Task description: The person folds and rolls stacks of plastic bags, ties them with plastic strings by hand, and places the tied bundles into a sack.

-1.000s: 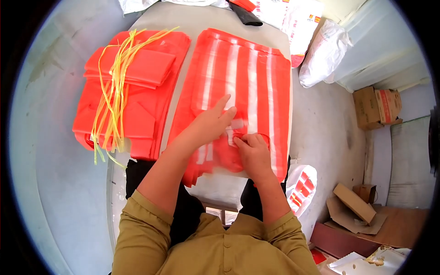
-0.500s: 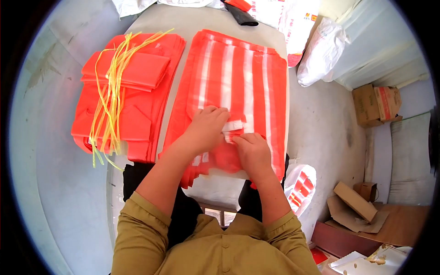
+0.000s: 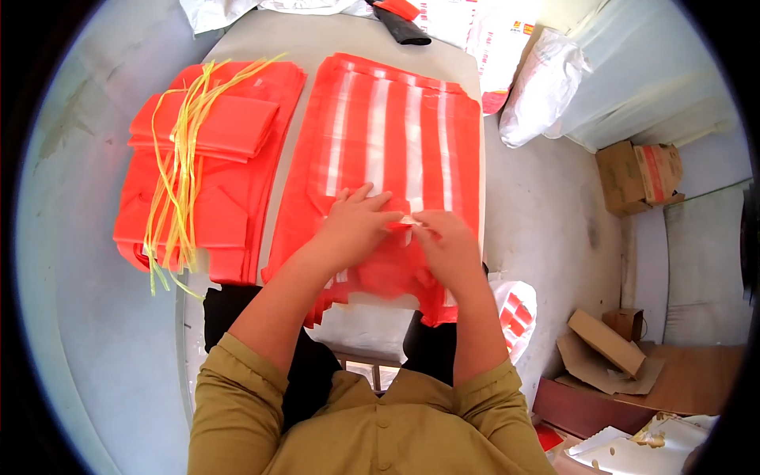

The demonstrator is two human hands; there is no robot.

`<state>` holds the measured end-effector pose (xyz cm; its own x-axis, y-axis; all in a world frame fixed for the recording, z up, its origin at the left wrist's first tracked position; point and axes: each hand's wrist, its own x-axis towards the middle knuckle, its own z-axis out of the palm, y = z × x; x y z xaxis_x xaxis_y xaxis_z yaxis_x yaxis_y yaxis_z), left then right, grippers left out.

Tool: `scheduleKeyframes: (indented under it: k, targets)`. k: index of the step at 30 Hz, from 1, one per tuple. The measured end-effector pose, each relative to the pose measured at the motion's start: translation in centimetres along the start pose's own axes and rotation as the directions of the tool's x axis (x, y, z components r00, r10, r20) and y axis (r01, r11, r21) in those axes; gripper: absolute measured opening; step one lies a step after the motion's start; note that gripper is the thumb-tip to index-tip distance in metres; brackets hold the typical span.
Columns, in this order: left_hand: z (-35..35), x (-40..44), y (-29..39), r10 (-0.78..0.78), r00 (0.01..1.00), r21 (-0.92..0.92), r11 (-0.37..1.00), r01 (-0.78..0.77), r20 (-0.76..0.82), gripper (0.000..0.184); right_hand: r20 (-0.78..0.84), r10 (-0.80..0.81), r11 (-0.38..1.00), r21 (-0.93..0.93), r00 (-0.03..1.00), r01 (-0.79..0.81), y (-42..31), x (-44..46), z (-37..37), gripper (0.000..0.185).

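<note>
Red plastic bags with white stripes lie in a flat stack on the table before me. My left hand rests on the stack's near half, fingers spread over the plastic. Close to its right, my right hand pinches a bit of the top bag, with a small whitish piece showing between the two hands. Below them the near part of the top bag is loose and crumpled, smeared by motion. What lies under the left palm is hidden.
A pile of folded red bags lies on the left with yellow plastic strips across it. White sacks and a black item are at the back. Cardboard boxes stand right; a white bag sits beside my leg.
My right hand has moved up closer to my left hand, whose fingers have spread. The white pieces between them are now mostly covered. The whole view has shifted slightly.
</note>
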<state>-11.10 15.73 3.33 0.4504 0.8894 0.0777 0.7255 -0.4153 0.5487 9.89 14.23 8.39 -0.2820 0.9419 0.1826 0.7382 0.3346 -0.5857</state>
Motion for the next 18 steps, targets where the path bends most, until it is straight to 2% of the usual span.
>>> scheduleKeyframes:
  k: [3, 5, 8, 13, 16, 18]
  targets:
    - [-0.2, -0.1, -0.1, -0.016, 1.000, -0.076, 0.997, 0.016, -0.001, 0.033, -0.096, 0.256, 0.950, 0.210, 0.962, -0.232, 3.0, -0.5, -3.6, 0.029]
    - [-0.4, 0.0, -0.2, -0.035, 0.999, -0.126, 0.991, 0.036, 0.009, 0.030, -0.098, 0.430, 0.839, 0.411, 0.898, -0.357, 5.0, -1.2, -4.8, 0.038]
    - [-0.6, 0.1, -0.3, -0.057, 0.998, -0.171, 0.983, 0.062, 0.035, 0.028, -0.042, 0.519, 0.769, 0.459, 0.854, -0.445, 8.8, -2.5, -4.3, 0.047]
    - [-0.5, 0.4, -0.8, -0.060, 0.996, -0.162, 0.984, 0.070, 0.066, 0.028, -0.031, 0.464, 0.780, 0.487, 0.885, -0.392, 9.3, -2.7, -2.5, 0.050]
    - [-0.8, 0.5, -0.8, -0.069, 0.995, -0.207, 0.975, 0.083, 0.072, 0.029, -0.091, 0.426, 0.812, 0.477, 0.900, -0.336, 10.4, -2.0, -1.8, 0.048]
    - [-1.2, 0.6, -0.6, -0.093, 0.992, -0.260, 0.959, 0.112, 0.082, 0.030, -0.100, 0.427, 0.787, 0.530, 0.899, -0.315, 10.4, -1.5, -1.5, 0.049]
